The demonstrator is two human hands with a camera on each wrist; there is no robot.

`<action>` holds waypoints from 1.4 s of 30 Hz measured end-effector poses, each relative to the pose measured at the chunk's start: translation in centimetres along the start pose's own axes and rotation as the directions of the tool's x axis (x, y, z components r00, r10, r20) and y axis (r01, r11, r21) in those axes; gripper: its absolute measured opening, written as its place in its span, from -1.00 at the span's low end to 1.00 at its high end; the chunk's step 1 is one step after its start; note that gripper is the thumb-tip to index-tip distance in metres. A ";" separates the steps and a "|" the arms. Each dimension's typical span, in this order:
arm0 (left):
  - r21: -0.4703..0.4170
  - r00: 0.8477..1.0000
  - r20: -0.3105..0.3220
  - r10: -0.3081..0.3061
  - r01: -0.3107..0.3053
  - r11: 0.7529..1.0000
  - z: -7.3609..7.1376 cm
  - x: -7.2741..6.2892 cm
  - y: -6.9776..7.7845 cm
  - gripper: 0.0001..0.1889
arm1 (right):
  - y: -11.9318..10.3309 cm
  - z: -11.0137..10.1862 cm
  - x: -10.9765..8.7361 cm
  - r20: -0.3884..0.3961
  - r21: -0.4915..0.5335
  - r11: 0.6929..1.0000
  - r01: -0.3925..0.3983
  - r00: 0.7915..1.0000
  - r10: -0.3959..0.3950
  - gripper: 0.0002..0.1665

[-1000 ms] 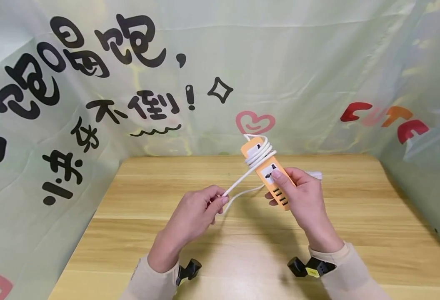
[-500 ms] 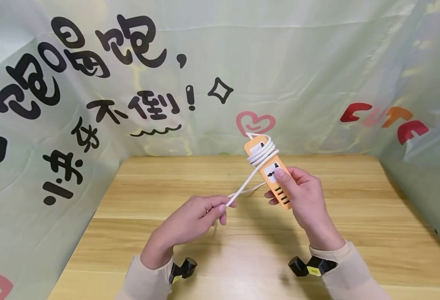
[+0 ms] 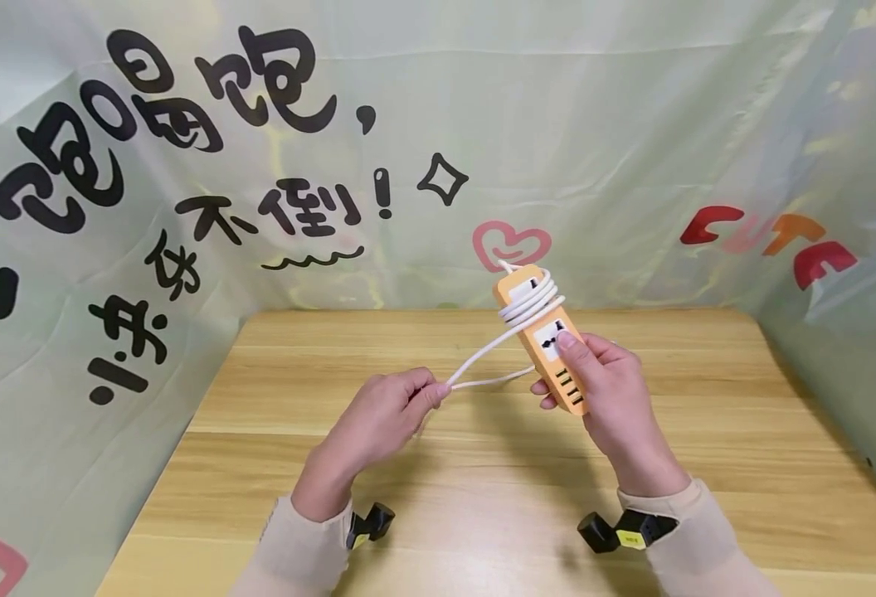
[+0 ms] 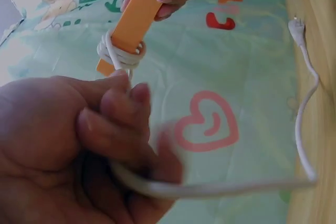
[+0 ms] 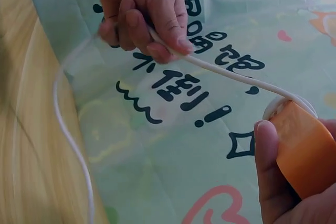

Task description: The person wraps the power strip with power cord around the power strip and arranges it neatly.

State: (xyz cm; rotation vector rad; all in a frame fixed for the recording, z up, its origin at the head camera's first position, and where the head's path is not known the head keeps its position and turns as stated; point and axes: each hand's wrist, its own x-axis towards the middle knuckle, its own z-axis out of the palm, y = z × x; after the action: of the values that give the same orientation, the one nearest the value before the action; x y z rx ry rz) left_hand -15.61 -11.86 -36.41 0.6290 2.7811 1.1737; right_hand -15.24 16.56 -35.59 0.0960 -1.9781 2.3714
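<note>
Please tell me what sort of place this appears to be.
Probably a small staged filming booth: a wooden table stands before pale green sheeting printed with lettering, which rises along its far side and both ends, and black devices sit at both wrists.

Orange power strip (image 4: 139,11), white socket panels (image 3: 544,333), black slots (image 3: 569,386). White cord (image 4: 226,189); the plug (image 4: 297,31), small and dim, looks white too. Beige sleeves (image 3: 304,543), black-and-yellow wrist cameras (image 3: 630,532), bench (image 3: 318,348) in yellow-brown woodgrain. Pale green backdrop (image 3: 580,141) with black lettering (image 3: 311,207), a pink heart (image 4: 206,146) and red, pink and orange letters (image 3: 793,228).
</note>
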 end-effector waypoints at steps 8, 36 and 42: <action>-0.106 0.987 0.085 0.133 -0.124 0.987 -1.2 -0.2 -0.8 -0.75 | -0.2 -0.6 0.2 0.016 0.085 0.996 -0.021 1.000 0.019 -0.68; -0.109 0.958 0.284 0.032 -0.001 0.994 0.5 1.7 -3.9 -0.70 | 0.4 -0.7 -0.3 0.553 0.034 0.997 -0.063 0.832 0.033 -0.71; -0.090 0.933 0.356 0.048 -0.016 0.996 0.3 1.4 -4.2 -0.76 | 0.5 -0.6 -0.4 0.636 -0.087 0.995 -0.039 0.767 0.086 -0.78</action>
State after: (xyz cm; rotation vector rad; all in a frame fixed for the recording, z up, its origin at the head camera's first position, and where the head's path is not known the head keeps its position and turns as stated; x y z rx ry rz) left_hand -18.34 -13.77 -39.42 0.7928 2.4126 1.0533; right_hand -14.87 17.08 -36.19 0.9826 -2.3375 2.5281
